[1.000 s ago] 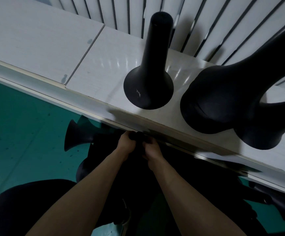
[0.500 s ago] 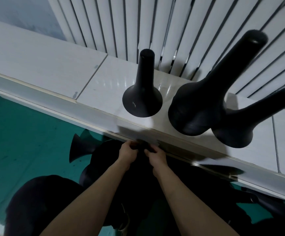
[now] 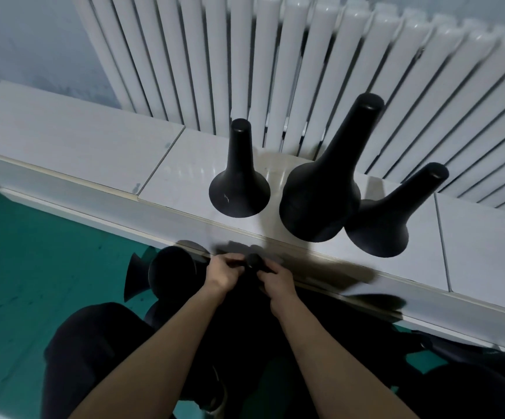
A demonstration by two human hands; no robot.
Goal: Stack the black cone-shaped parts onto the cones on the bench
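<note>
Item 1: bench (image 3: 73, 146), white, panelled, set before a white ribbed radiator (image 3: 305, 71).

Item 2: three black cones stood on the bench, long axes upright, flared bases down, narrow capped tips up. The left cone (image 3: 239, 182) is set apart. The middle cone (image 3: 320, 195), the tallest and bulkiest, overlaps the right cone (image 3: 387, 219) at the base in this view.

Item 3: black cone-shaped part (image 3: 254, 261), held just below the bench's front edge. Its rounded narrow end is shown between the hands, pointing up; the body is lost in the dark below, so its axis cannot be told exactly.

Item 4: left hand (image 3: 222, 273) and right hand (image 3: 278, 281), both curled round that narrow end, slightly blurred.

Item 5: loose cones (image 3: 169, 273), lying on their sides on the green floor (image 3: 33, 267), left of the hands.
</note>
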